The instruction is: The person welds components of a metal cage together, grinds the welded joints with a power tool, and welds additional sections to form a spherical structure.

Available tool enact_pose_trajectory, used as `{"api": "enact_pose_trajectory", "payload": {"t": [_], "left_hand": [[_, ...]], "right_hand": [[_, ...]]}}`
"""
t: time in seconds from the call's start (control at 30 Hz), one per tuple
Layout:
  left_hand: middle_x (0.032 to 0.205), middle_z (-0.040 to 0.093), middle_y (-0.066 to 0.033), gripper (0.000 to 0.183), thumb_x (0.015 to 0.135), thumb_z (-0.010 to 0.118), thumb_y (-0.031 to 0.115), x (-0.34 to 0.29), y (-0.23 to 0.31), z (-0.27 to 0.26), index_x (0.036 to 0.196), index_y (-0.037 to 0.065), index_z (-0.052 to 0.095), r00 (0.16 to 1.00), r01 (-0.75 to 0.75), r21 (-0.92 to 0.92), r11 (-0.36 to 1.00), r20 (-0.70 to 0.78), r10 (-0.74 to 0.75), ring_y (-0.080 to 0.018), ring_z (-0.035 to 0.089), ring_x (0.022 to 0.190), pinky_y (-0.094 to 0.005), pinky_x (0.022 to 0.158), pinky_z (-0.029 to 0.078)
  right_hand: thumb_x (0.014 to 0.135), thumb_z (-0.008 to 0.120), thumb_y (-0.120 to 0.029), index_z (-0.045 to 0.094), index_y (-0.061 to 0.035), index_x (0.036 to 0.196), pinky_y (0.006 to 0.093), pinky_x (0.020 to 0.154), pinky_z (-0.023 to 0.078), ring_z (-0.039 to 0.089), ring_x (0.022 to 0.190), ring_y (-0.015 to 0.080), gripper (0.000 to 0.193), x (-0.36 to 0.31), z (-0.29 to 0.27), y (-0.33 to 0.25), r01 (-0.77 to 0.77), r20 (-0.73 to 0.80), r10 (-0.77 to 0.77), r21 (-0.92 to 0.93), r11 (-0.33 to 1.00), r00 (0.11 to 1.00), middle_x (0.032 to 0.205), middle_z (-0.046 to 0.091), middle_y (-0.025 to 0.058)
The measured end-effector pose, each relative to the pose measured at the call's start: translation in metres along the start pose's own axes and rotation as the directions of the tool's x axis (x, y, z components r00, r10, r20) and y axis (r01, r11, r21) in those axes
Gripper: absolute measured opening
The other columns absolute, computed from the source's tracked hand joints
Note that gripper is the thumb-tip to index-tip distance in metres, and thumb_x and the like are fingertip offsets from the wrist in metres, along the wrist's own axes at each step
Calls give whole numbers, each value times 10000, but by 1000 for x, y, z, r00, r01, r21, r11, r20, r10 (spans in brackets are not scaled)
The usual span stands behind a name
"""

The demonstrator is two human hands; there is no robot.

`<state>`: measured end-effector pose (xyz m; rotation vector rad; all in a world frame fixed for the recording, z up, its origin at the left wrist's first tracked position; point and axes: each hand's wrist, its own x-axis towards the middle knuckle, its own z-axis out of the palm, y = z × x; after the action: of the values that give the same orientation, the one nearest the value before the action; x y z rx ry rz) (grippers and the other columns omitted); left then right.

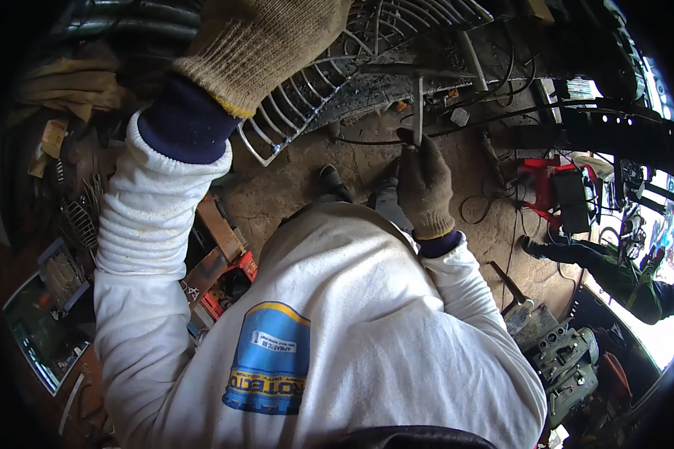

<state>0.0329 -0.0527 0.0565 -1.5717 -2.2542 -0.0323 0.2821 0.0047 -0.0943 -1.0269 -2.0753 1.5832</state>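
Note:
My right hand (427,183), in a brown knitted glove, is closed around the metal handle of a chipping hammer (418,108). Its long, narrow head lies crosswise beyond the hand, close to the dark work surface's edge. Curved, pale metal bars in a frame form a grille (305,122) that stretches across the top of the head view. Over its left part is my left hand (266,49), gloved alike, with the back of the hand showing. The left fingers are hidden or cut off by the upper edge, so any grip on the grille cannot be made out.
Cables cross the brown floor (269,191). To the right are a red plastic chair (539,183) and another person (629,280). A greasy metal machine part (569,363) is at lower right. Boxes and a red crate (240,277) lie left of me, brown cloth (75,86) farther left.

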Motion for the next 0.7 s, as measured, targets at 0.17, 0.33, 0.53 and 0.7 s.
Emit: {"api": "enact_pose_trajectory", "payload": {"t": [0.17,0.33,0.53,0.7], "left_hand": [[765,630,-36,160,1021,562,200,-8,-6,-1,1139,128,640,993,-48,-110,993,-116,35,-138,581,572,-278,494,506],[811,671,-52,136,1007,587,200,-12,-1,0,1105,128,649,987,-32,-65,997,-158,21,-159,624,606,-293,523,533],[830,683,-63,145,1008,585,203,-13,-9,-1,1114,126,646,951,-140,-218,966,-302,69,-180,637,612,-305,548,543],[811,667,-50,152,1018,568,206,-15,-3,1,1126,131,644,979,-74,-179,981,-202,37,-169,625,600,-300,544,538]], "right_hand": [[1022,533,-182,649,-53,1278,322,681,501,641,730,169,309,-3,-5,8,31,62,-29,-46,998,998,853,684,135],[1026,530,-195,638,-56,1302,333,691,517,685,771,186,328,-7,-5,8,1,105,-1,2,1000,994,867,705,149],[1010,564,-173,639,-54,1278,380,763,550,736,893,280,302,-15,11,31,64,86,-57,-79,995,995,967,728,191],[1002,583,-154,655,-47,1207,378,774,560,738,946,304,243,-10,0,2,-8,85,20,-138,990,996,1021,737,202]]}}
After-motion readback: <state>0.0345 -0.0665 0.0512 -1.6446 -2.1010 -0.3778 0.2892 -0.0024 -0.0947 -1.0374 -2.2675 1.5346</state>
